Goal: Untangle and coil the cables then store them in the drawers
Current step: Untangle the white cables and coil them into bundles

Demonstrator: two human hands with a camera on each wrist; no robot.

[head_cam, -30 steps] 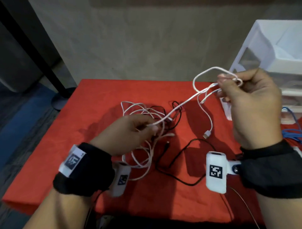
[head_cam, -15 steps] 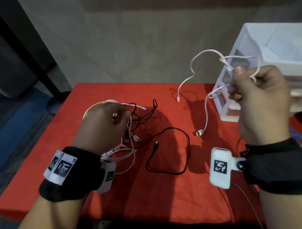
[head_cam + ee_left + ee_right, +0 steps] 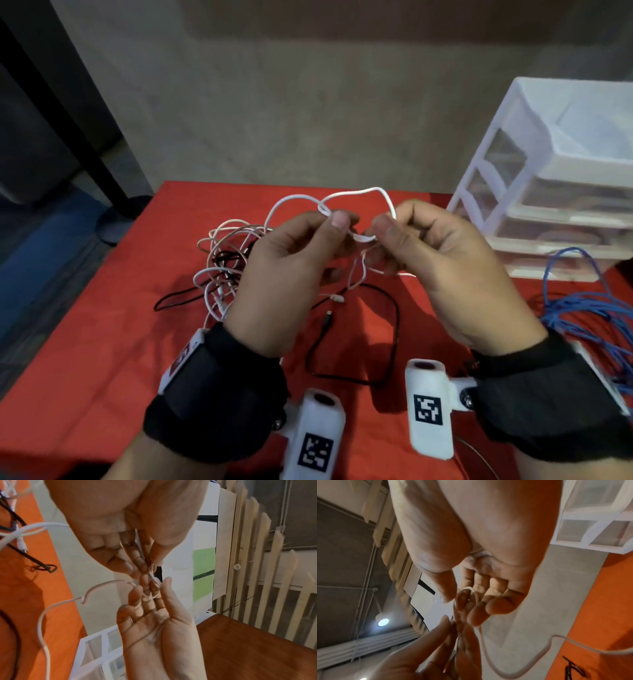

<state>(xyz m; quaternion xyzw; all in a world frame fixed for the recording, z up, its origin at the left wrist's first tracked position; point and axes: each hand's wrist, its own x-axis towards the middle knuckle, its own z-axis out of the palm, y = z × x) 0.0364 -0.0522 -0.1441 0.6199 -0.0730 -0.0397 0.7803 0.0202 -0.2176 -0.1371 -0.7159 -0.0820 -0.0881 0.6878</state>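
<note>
Both hands have been brought together above the table since half a second ago, when they were held wide apart, the left at the tangle and the right raised near the drawer unit. The left hand [image 3: 291,270] and the right hand [image 3: 442,267] are now held almost fingertip to fingertip, and the white cable [image 3: 349,197] is pinched by each between thumb and forefinger, with a short run of it crossing the gap and a loop arched above the knuckles. From the loop the cable is carried away leftward and down into the tangle of white and black cables [image 3: 222,267] lying on the red tablecloth [image 3: 85,359]; its far end is lost in that tangle. How the cable is wound around the fingers is hard to make out: the right wrist view is blurred, and only a small ring of cable is seen at the fingertips [image 3: 448,597]. A separate black cable [image 3: 394,329] is laid in an open curve on the cloth beneath the hands, partly covered by them. A bundle of blue cable [image 3: 582,318] is cut off at the right edge. The white drawer unit [image 3: 534,144] is stood at the far right of the table, also cropped. Square black-and-white markers are seen on the wrist cameras [image 3: 428,407]; no readable writing is shown.
</note>
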